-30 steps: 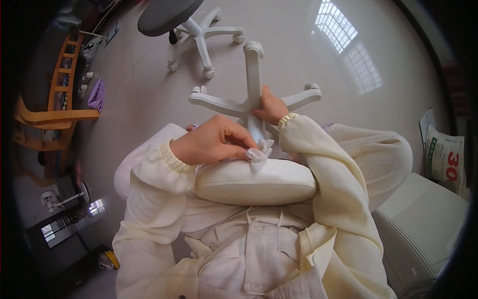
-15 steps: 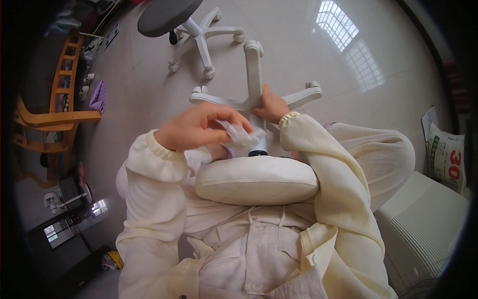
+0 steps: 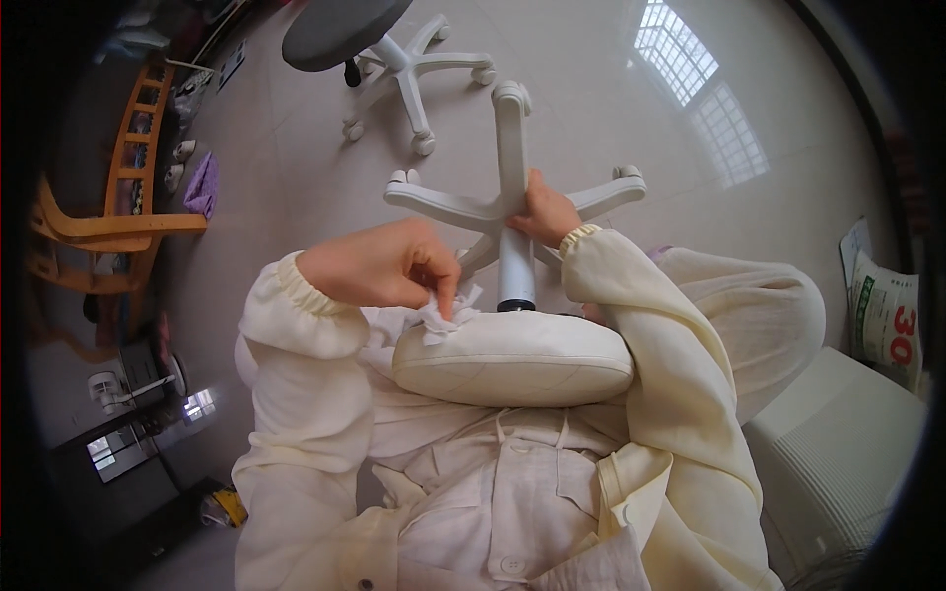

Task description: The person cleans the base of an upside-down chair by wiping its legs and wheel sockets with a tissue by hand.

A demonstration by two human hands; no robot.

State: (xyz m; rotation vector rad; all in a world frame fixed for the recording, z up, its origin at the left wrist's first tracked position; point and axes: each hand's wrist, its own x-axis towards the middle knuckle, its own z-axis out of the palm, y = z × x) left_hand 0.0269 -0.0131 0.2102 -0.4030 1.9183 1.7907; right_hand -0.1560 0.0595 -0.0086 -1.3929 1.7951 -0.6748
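Note:
A white swivel stool lies tipped in my lap, its round padded seat (image 3: pixel 512 360) against me and its five-armed wheeled base (image 3: pixel 443 202) pointing away. Between seat and base runs a white post (image 3: pixel 516 271) with a black collar at the seat end. Pinched in my left hand (image 3: pixel 389 266) is a crumpled white tissue (image 3: pixel 440 320), which touches the left edge of the seat. My right hand (image 3: pixel 547 212) is wrapped round the base near its hub, where the post meets the arms.
Another stool (image 3: pixel 345 34) with a dark grey seat stands on the tiled floor ahead. At the left is a wooden chair frame (image 3: pixel 128 227) beside a purple cloth (image 3: pixel 201 187). A pale ribbed box-like thing (image 3: pixel 838 443) and a printed bag (image 3: pixel 884 320) are at the right.
My left hand has brought the tissue from beside the post down and left onto the seat's edge. My right hand keeps its hold on the base.

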